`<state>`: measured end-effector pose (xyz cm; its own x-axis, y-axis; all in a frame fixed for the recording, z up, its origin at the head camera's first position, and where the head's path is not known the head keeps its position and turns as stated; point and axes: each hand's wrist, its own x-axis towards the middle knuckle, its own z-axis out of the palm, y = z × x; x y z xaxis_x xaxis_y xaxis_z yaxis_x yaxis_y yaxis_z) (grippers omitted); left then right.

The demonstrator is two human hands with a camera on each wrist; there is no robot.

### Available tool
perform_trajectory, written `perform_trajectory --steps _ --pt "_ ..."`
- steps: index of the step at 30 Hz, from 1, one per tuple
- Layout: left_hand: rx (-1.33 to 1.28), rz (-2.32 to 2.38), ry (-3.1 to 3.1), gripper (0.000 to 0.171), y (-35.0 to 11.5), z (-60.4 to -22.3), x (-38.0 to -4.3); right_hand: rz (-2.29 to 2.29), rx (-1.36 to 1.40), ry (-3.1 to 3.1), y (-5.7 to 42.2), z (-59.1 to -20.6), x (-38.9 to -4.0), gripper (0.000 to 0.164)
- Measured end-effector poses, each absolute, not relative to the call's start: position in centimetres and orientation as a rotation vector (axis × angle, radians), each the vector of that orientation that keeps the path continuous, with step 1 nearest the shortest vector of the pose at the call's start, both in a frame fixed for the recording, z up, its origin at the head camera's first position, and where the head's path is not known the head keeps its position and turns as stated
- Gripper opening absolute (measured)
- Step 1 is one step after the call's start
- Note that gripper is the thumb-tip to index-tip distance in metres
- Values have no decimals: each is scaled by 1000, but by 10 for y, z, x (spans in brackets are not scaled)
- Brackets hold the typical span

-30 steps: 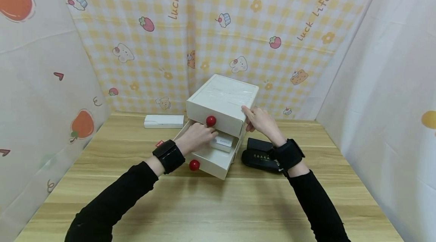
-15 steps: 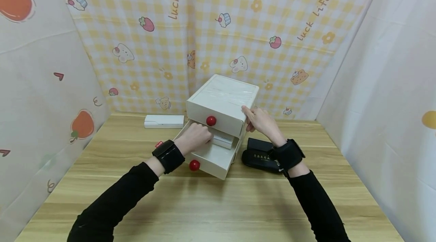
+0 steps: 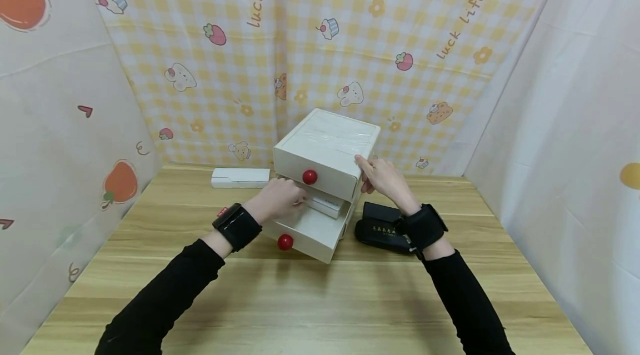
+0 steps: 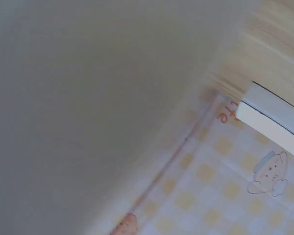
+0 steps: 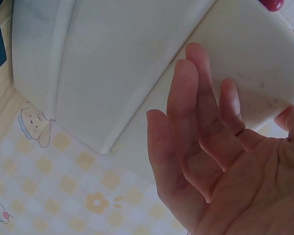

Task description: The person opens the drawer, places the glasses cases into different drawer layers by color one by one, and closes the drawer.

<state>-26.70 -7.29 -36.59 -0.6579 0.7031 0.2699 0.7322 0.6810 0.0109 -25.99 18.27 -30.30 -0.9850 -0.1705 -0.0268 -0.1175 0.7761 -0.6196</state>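
A cream two-drawer box (image 3: 327,138) with red knobs stands on the table, turned at an angle. Its lower drawer (image 3: 315,233) is pulled out and holds a small white box (image 3: 325,203). My left hand (image 3: 280,198), blurred, is over the drawer's left side, beside the white box; its fingertips are hidden. In the left wrist view a grey surface covers most of the picture. My right hand (image 3: 384,177) rests at the cabinet's right front corner, thumb at the top edge. The right wrist view shows its fingers (image 5: 183,98) loosely extended along the side panel.
A long white box (image 3: 241,178) lies at the back left. To the right of the cabinet are a black case (image 3: 382,235) and another black item (image 3: 380,211) behind it. Patterned curtains (image 3: 200,94) enclose the wooden table (image 3: 330,310).
My left hand has moved left in the lower drawer, away from the white box's front. That box sits slightly farther back than before. The right hand has stayed in place.
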Motion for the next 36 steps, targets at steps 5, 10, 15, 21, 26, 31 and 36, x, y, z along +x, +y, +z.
perform_trajectory --steps 5,10,15,21,26,31,36 --pt "-1112 -231 -2645 7 -89 -367 -269 -1003 -252 2889 183 -304 -261 63" --pt "-1065 -378 -2538 5 -106 -371 -271 -1021 -253 2884 183 -306 -262 62" --pt "-1015 -518 -2354 4 -120 -373 -278 -995 -260 2898 183 -306 -262 66" --pt "-836 -627 -2291 6 -137 -374 -290 -986 -273 2900 183 -305 -262 65" --pt "-642 -621 -2341 9 -157 -383 -305 -1016 -261 2891 183 -305 -262 65" --pt "-493 -572 -2511 16 -173 -406 -323 -1033 -258 2881 183 -306 -262 65" --pt "-419 -393 -2728 42 -179 -431 -336 -1035 -264 2884 183 -306 -261 65"
